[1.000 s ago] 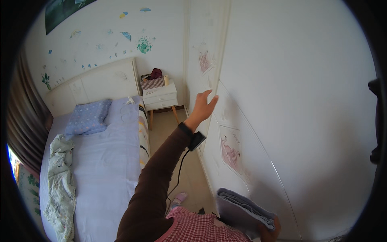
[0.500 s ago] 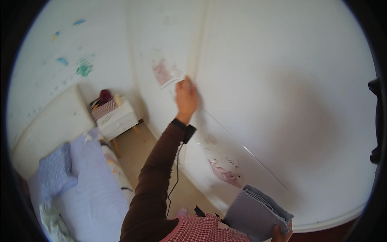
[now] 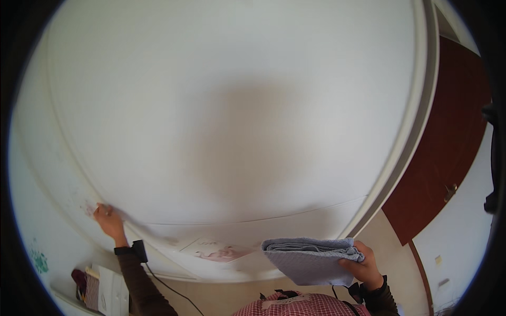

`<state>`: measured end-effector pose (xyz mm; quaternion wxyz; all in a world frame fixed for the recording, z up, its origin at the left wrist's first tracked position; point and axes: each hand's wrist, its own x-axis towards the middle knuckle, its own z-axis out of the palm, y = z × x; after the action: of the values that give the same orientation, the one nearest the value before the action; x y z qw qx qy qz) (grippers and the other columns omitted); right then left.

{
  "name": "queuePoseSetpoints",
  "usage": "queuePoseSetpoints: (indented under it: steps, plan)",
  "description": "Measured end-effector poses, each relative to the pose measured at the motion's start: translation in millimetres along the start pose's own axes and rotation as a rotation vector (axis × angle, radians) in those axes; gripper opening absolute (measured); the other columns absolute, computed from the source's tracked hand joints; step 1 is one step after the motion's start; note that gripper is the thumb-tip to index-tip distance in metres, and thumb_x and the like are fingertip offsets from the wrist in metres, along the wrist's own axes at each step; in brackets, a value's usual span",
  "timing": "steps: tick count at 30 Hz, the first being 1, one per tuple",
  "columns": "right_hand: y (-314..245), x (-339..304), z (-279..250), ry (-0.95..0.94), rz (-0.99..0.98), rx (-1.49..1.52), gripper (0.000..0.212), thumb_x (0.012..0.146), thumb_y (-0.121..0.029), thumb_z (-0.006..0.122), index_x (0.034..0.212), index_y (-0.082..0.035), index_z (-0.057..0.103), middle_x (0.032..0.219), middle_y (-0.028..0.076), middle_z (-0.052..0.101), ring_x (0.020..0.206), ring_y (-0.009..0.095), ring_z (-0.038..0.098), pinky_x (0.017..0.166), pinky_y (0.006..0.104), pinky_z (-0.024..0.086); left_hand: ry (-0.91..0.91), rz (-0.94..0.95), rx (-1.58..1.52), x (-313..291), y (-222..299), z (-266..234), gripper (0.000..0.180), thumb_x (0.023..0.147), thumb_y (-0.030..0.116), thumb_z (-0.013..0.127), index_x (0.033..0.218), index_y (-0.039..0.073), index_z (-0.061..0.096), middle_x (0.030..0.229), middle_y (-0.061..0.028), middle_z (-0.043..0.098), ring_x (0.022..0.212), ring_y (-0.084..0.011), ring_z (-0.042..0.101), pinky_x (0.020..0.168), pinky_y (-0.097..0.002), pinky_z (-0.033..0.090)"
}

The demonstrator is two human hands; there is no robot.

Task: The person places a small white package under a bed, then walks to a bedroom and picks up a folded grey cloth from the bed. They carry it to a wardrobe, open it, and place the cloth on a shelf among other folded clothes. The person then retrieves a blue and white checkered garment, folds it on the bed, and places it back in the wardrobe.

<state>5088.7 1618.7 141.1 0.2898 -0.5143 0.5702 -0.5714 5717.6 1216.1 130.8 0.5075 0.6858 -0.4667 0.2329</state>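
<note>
A large white sliding door panel (image 3: pixel 253 131) stands upright in front of me, with a thin line running across its lower part. At the panel's left edge is my left hand (image 3: pixel 110 222), fingers bent against the raised edge strip; their tips are partly hidden. A dark band with a small black box sits on that wrist. Low on the right, my right hand (image 3: pixel 366 269) grips a folded grey-blue cloth (image 3: pixel 313 263) by its right end, thumb on the near side. The cloth is several layers thick and held away from the panel.
A pink flamingo picture (image 3: pixel 219 250) marks the lower panel. To the right are the pale door frame (image 3: pixel 403 152) and a red-brown door (image 3: pixel 448 137) with a metal handle. A white bedside cabinet (image 3: pixel 112 289) stands at lower left. A black cable (image 3: pixel 171 288) hangs from my left wrist.
My view has swung right, bringing the red-brown door into sight and leaving the bed out. My left hand stays at the panel's edge strip. The folded cloth remains in my right hand, now more fully visible.
</note>
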Motion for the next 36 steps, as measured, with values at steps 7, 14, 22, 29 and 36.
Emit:
queuePoseSetpoints:
  steps: [7, 14, 22, 29, 36]
  plan:
    - [48, -7, 4, -0.020, -0.069, 0.043, 0.039, 0.082, 0.001, 0.073, 0.119, 0.001, 0.061, 0.104, 0.009, 0.068, 0.094, 0.014, 0.063, 0.083, 0.0277, 0.049, 0.096, -0.122, 0.096, -8, -32, 5, 0.052, 0.095, 0.021, 0.058, 0.140, -0.002, 0.047, 0.124, -0.0300, 0.056, 0.114, -0.0446, 0.053, 0.095, -0.0495, 0.045]
    - [55, -7, 5, 0.011, -0.075, 0.029, 0.034, 0.084, -0.002, 0.075, 0.115, 0.002, 0.062, 0.099, 0.007, 0.068, 0.091, 0.013, 0.063, 0.082, 0.0276, 0.049, -0.391, 0.261, -0.778, -223, 168, -44, 0.023, 0.092, 0.007, 0.063, 0.113, -0.001, 0.058, 0.095, -0.0073, 0.053, 0.083, -0.0166, 0.049, 0.080, -0.0324, 0.045]
    - [59, 1, 6, 0.069, -0.257, 0.015, 0.035, 0.085, -0.003, 0.075, 0.117, 0.003, 0.060, 0.098, 0.006, 0.069, 0.090, 0.011, 0.063, 0.080, 0.0256, 0.049, -0.693, 0.380, -0.998, -318, 243, -35, 0.039, 0.085, 0.010, 0.070, 0.118, -0.001, 0.053, 0.098, -0.0140, 0.052, 0.087, -0.0264, 0.051, 0.074, -0.0350, 0.045]
    - [57, 8, 3, 0.169, -0.338, 0.048, 0.037, 0.086, -0.006, 0.075, 0.118, 0.003, 0.060, 0.098, 0.005, 0.068, 0.088, 0.010, 0.060, 0.081, 0.0257, 0.049, -0.489, 0.129, -0.920, -323, 234, -3, 0.053, 0.074, 0.017, 0.084, 0.109, 0.000, 0.047, 0.100, -0.0120, 0.045, 0.085, -0.0245, 0.046, 0.076, -0.0364, 0.042]
    - [49, 27, 7, 0.137, -0.345, 0.065, 0.039, 0.087, -0.012, 0.076, 0.118, 0.004, 0.059, 0.097, 0.004, 0.067, 0.088, 0.009, 0.059, 0.079, 0.0247, 0.048, -0.349, -0.005, -0.794, -299, 195, 4, 0.056, 0.072, 0.015, 0.084, 0.110, -0.003, 0.047, 0.097, -0.0122, 0.045, 0.086, -0.0237, 0.047, 0.077, -0.0351, 0.043]
